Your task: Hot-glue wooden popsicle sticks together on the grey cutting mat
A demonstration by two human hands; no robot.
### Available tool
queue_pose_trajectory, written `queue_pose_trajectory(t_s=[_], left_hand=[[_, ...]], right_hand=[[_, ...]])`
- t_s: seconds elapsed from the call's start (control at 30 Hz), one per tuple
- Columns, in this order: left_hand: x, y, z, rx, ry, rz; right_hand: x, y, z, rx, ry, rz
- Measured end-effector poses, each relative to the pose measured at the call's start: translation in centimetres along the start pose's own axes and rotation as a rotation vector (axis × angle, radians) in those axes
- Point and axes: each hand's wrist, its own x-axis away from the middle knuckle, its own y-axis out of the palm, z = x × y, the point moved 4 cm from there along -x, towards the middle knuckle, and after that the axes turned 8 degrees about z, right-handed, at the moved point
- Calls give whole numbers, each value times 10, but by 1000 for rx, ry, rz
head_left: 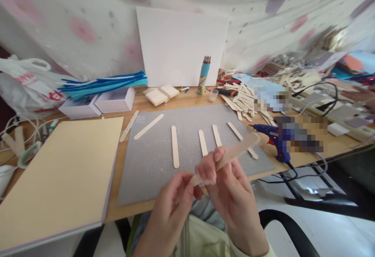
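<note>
A wide wooden craft stick (240, 150) is held up at a slant above the front edge of the grey cutting mat (140, 182). Around its middle, the fingers of my right hand (234, 194) are closed. My left hand (175, 202) pinches its lower end between thumb and fingers. Beyond my hands, several more sticks lie apart on the mat, one (175, 147) near the middle and another (149, 126) towards the far left. My right hand partly hides a stick (202, 141) behind it. One further stick (129, 126) rests across the mat's left edge.
A blue glue gun (277, 140) with its cord lies right of the mat. Behind are a stick pile (243, 100), a coloured pencil tube (202, 78), a stick bundle (161, 95) and a white board (181, 46). Left stand white boxes (115, 101) and a cream board (64, 179).
</note>
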Motion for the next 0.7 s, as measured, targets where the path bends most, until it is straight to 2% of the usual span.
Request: queue_pose_trajectory(t_s=[0.1,0.17,0.27,0.33,0.4,0.43,0.47,0.5,0.57,0.6,0.63,0.67,0.7], left_hand=[[-9,-6,-8,455,-224,154],[-15,-9,-11,614,-309,226],[-21,-8,-10,691,-399,269],[-23,-4,-9,729,-466,274],[-25,0,-9,763,-526,261],[-26,1,-9,769,-530,247],[-28,0,-10,761,-516,228],[-30,-1,-11,742,-488,208],[-34,-8,-14,670,-409,164],[-35,-11,-16,624,-372,147],[-36,-14,-19,575,-346,126],[-37,-16,-21,527,-328,106],[-37,-17,-23,485,-314,89]], right_hand=[[5,-13,-5,254,-168,-121],[9,-20,-6,425,-263,-184],[13,-21,-6,642,-408,-232],[16,-16,-5,819,-496,-319],[19,-19,-9,992,-516,-411],[19,-28,-16,1058,-510,-372],[17,-43,-28,1113,-499,-271],[12,-66,-46,1142,-514,-24],[8,-121,-90,1221,-599,647],[4,-146,-109,1330,-604,892],[-3,-165,-123,1518,-565,1041],[-13,-181,-135,1698,-517,1112],[-26,-193,-141,1813,-468,1095]])
